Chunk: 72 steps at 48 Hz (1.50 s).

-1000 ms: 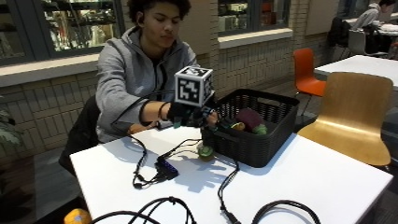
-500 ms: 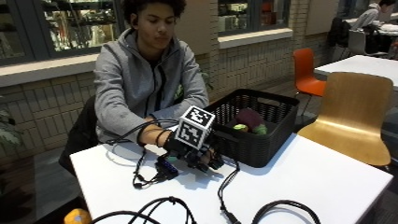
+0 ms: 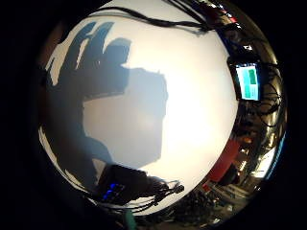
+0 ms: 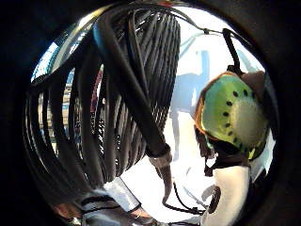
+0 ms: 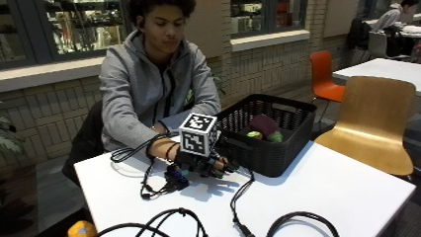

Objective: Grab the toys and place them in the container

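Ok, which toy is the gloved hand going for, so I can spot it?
On the white table, just beside the black basket, under the gloved right hand. It is the kiwi slice toy: green with black seeds and a pale centre.

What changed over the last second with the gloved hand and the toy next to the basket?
The black-gloved right hand dropped from the rim of the black plastic basket to the white table beside it. It now closes around the green kiwi-slice toy that lay there. The basket and the dark red and green toys inside stayed put, as did the person's seat.
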Available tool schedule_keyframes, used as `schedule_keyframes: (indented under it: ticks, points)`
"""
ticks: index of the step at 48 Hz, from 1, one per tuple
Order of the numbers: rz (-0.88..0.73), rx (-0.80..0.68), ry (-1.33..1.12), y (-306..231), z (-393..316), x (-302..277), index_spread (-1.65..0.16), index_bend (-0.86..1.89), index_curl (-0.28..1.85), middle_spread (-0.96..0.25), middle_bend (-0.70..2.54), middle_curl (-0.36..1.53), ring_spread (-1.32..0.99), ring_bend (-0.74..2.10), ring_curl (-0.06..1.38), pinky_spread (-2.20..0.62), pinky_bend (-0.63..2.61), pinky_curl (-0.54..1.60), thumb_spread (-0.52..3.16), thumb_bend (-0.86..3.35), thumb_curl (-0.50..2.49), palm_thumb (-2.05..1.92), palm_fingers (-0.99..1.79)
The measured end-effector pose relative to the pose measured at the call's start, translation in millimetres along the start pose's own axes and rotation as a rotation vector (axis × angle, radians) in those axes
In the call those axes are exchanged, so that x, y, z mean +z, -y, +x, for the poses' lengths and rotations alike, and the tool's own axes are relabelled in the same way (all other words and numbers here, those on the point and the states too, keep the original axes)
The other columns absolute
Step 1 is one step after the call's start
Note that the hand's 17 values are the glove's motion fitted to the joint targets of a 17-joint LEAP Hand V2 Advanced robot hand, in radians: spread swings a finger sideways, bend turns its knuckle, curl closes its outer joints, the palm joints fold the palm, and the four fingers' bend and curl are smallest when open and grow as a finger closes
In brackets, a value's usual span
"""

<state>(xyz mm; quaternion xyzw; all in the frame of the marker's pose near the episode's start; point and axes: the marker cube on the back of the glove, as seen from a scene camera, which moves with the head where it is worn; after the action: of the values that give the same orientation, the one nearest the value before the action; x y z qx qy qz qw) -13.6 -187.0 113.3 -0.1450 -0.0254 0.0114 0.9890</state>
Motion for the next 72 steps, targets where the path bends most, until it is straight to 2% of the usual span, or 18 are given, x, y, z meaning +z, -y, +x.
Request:
schedule_keyframes:
  ticks: [7, 13, 20, 26, 34, 40, 43, 46, 52, 56, 59, 63, 68, 72]
  points:
    - [0.070, 0.011, 0.005, -3.5, 0.5, -19.5, -0.23, 1.39, 0.67, -0.02, 0.16, 0.19, -0.12, 0.09, 0.07, -0.04, 0.29, 0.34, 1.53, 0.10, 0.35, 0.58, -0.07]
    - [0.186, 0.033, 0.008, 1.6, 5.3, -74.4, -0.20, 1.44, 0.68, -0.04, 0.18, 0.22, -0.13, 0.10, 0.06, -0.04, 0.29, 0.34, 1.55, 0.10, 0.35, 0.60, -0.08]
    - [0.318, -0.075, 0.009, 4.9, -33.4, -147.9, -0.18, 1.48, 0.66, -0.06, 0.21, 0.25, -0.15, 0.11, 0.05, -0.04, 0.26, 0.34, 1.55, 0.11, 0.35, 0.62, -0.05]
    - [0.320, -0.182, -0.078, 20.2, -89.4, -179.0, -0.17, 1.49, 0.65, -0.08, 0.23, 0.28, -0.16, 0.13, 0.05, -0.04, 0.24, 0.34, 1.56, 0.12, 0.35, 0.63, -0.03]
    - [0.275, -0.223, -0.071, 52.2, -151.8, -174.4, -0.17, 1.51, 0.63, -0.09, 0.24, 0.31, -0.17, 0.13, 0.05, -0.04, 0.23, 0.35, 1.55, 0.11, 0.34, 0.62, -0.02]
    - [0.229, -0.297, -0.301, 72.7, -168.7, -143.5, -0.16, 1.53, 0.62, -0.09, 0.25, 0.34, -0.18, 0.13, 0.05, -0.04, 0.22, 0.35, 1.55, 0.11, 0.34, 0.62, -0.02]
    - [0.177, -0.295, -0.223, 72.5, -187.0, -131.2, -0.16, 1.53, 0.61, -0.09, 0.26, 0.35, -0.18, 0.13, 0.05, -0.04, 0.21, 0.35, 1.55, 0.11, 0.34, 0.62, -0.02]
    - [0.123, -0.239, -0.248, 74.8, -190.6, -120.4, -0.16, 1.53, 0.61, -0.09, 0.26, 0.35, -0.18, 0.14, 0.06, -0.04, 0.21, 0.35, 1.55, 0.10, 0.34, 0.62, -0.02]
    - [-0.044, -0.228, -0.329, 70.1, -184.3, -108.2, -0.19, 1.29, 0.55, -0.05, 0.19, 0.35, -0.16, 0.16, 0.08, -0.04, 0.30, 0.38, 1.54, 0.07, 0.32, 0.55, -0.17]
    - [-0.116, -0.193, -0.291, 63.0, -183.7, -109.5, -0.19, 0.66, 0.41, 0.00, 0.17, 0.34, -0.13, 0.19, 0.11, -0.03, 0.46, 0.41, 1.47, 0.00, 0.30, 0.45, -0.42]
    - [-0.111, -0.204, -0.337, 55.2, -171.2, -114.6, -0.19, 0.37, 0.33, 0.02, 0.14, 0.33, -0.11, 0.18, 0.13, -0.03, 0.50, 0.43, 1.43, -0.02, 0.30, 0.41, -0.45]
    - [-0.084, -0.222, -0.308, 37.4, -154.0, -123.8, -0.20, 0.23, 0.29, 0.04, 0.10, 0.30, -0.10, 0.14, 0.13, -0.03, 0.48, 0.43, 1.40, -0.03, 0.29, 0.35, -0.39]
    - [-0.066, -0.192, -0.136, 2.2, -130.8, -132.7, -0.21, 0.20, 0.29, 0.04, 0.11, 0.28, -0.10, 0.16, 0.14, -0.03, 0.39, 0.40, 1.37, -0.03, 0.28, 0.30, -0.25]
    - [-0.036, -0.126, -0.147, -37.4, -98.7, -125.0, -0.22, 0.20, 0.30, 0.04, 0.11, 0.27, -0.11, 0.16, 0.14, -0.03, 0.35, 0.39, 1.35, -0.02, 0.28, 0.28, -0.20]
